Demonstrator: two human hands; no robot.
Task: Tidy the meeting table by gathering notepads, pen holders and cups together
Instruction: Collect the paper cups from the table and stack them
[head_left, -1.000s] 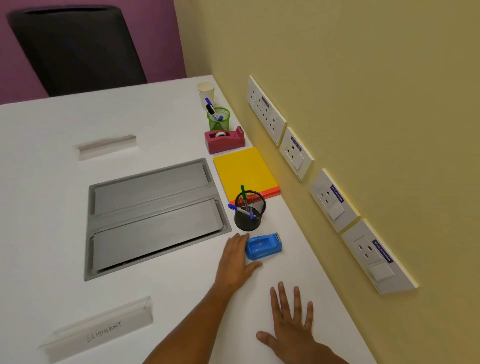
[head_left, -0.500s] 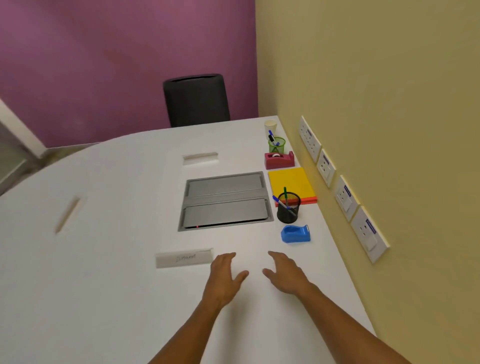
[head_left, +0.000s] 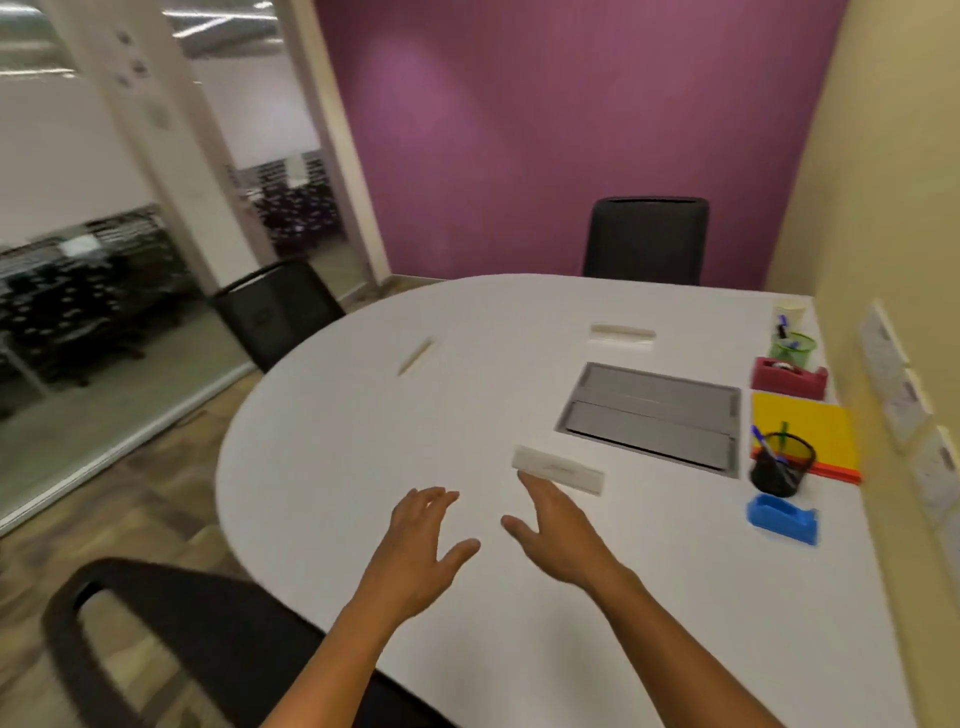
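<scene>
Hands first: your left hand (head_left: 423, 540) and right hand (head_left: 558, 535) hover over the white surface (head_left: 363, 441), fingers spread apart, holding nothing. Everything's lined up along the yellow wall: blue tape dispenser (head_left: 781, 518), black pen holder (head_left: 781, 464) on the yellow notepad (head_left: 810, 423), green pen holder (head_left: 792, 347), paper cup (head_left: 790, 312). Risk: sweep toward them carelessly and you'll likely tip that black holder, since it's perched on the pad's edge.
</scene>
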